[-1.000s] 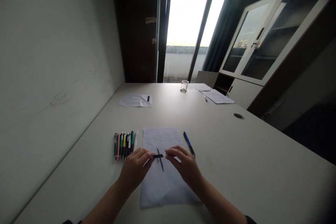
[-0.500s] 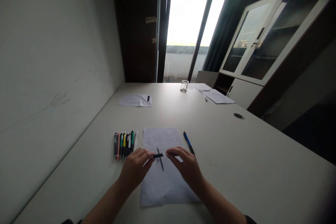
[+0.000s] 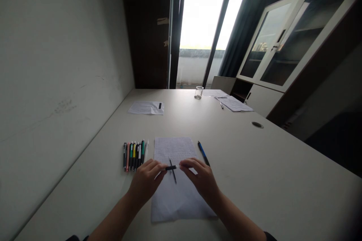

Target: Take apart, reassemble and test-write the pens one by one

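Observation:
My left hand [image 3: 147, 179] pinches a short black pen barrel [image 3: 171, 167], held level over the written sheet of paper [image 3: 172, 205]. Facing it, my right hand [image 3: 201, 179] has thumb and fingers closed together just beyond the barrel's pale end. What sits in that pinch is too small to make out. Beneath the barrel a thin dark pen refill [image 3: 174, 177] lies slantwise on the paper. Left of the sheet, several pens [image 3: 134, 155] lie side by side, partly behind my left hand. A blue and black pen [image 3: 203, 153] rests to the right.
Toward the back of the white table [image 3: 271, 173] stands a clear glass [image 3: 198, 92]. Papers [image 3: 234, 103] with a pen [image 3: 221, 104] lie at the back right, and another sheet [image 3: 146, 108] at the back left. A round grommet [image 3: 257, 124] is set into the tabletop. The wall runs along the left.
Almost nothing differs. Both hands keep the same hold, and the small shift of the hands and barrel is barely visible.

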`<state>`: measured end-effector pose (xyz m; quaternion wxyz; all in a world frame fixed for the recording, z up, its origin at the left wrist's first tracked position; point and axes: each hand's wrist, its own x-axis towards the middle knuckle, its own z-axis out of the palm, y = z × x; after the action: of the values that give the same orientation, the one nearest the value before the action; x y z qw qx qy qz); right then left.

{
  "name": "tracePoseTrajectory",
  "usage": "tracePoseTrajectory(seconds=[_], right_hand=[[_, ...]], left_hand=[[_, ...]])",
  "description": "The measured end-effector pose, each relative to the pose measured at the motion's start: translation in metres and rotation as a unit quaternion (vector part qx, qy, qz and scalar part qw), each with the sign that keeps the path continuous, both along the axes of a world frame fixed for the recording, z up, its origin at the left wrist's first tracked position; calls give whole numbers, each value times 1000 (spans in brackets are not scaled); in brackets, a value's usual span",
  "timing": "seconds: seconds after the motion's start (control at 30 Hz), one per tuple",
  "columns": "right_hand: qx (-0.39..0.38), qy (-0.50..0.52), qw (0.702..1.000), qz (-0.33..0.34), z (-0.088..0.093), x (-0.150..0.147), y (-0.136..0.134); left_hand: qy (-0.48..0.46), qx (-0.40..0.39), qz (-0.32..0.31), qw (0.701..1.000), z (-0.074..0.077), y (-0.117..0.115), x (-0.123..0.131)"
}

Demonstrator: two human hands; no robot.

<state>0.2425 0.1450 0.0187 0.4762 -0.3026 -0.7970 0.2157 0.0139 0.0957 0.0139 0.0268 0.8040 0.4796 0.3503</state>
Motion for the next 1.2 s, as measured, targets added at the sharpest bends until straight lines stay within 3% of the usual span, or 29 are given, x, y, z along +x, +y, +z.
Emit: tracePoseTrajectory(seconds=[0.8, 1.2], right_hand=[[-9, -14, 1000, 12, -4, 1, 1], [41, -246, 967, 47, -15, 3, 7]], left_hand=[[-16, 9, 20, 1000, 3, 0, 1], [-40, -10, 57, 998, 5, -1, 0]])
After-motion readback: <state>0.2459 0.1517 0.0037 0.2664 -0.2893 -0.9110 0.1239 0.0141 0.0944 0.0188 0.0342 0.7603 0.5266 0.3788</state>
